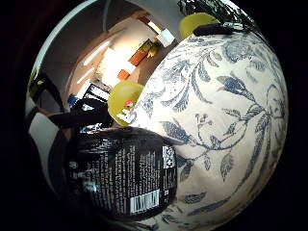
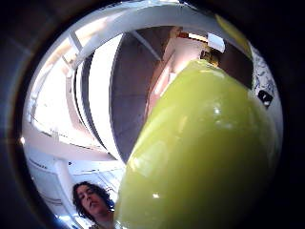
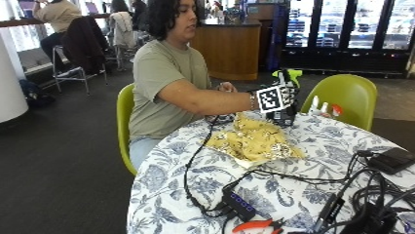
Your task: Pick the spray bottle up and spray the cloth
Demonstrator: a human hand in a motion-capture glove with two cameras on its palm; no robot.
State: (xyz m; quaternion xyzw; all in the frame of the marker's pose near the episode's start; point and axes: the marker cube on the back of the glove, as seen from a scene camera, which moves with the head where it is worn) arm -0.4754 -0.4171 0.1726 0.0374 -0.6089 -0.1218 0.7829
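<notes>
My right hand (image 3: 280,100) holds the spray bottle (image 3: 285,105) just beyond the yellow cloth (image 3: 254,140) on the surface (image 3: 195,180); I'd aim the nozzle down at the cloth before squeezing.

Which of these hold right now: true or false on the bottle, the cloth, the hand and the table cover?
1. The gloved right hand holds the spray bottle upright at the table's far side. True.
2. The yellow patterned cloth hangs over the green chair. False: it lies crumpled on the table, in front of the bottle.
3. The bottle has a bright green top and a dark body. True.
4. The table carries a plain white cover. False: its cover has a blue floral print.
5. Red-handled pliers lie near the table's front edge. True.
</notes>
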